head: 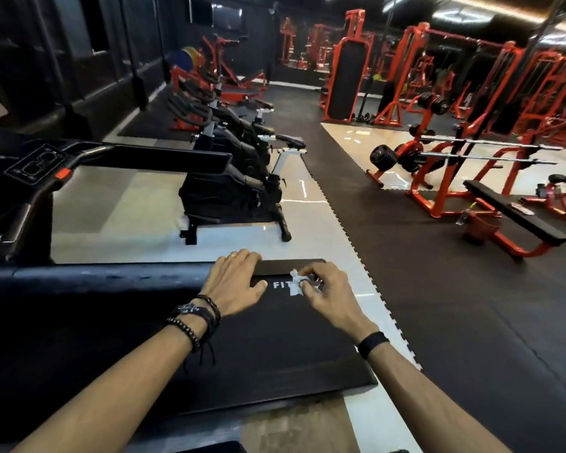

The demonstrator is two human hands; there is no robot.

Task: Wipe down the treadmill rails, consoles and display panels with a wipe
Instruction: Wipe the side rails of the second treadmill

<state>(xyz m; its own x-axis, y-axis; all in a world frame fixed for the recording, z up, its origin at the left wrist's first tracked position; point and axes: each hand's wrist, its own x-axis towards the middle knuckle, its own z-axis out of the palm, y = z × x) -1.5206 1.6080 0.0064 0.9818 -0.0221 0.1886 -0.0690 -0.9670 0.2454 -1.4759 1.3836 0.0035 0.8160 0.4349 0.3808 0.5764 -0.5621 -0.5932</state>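
While the fingers (307, 284) of the right hand (327, 292) curl to pinch a small crumpled white wipe (297, 285) against white lettering, the left hand (234, 282) lies flat and relaxed, holding nothing, over the far edge of the black treadmill panel (275, 341). Wiping looks to be mid-stroke here; next, the neighbouring treadmill console (40, 163) and rail (95, 277) likely need passes.

Dim gym, black walls (79, 44). Floor: black rubber mats (422, 289) with pale glossy tile (324, 230) strips. Exercise bikes (236, 191) in a row toward 11 o'clock. Red weight racks (455, 165) and a bench (517, 214) at 2 o'clock. Strip light (471, 4) along ceiling.
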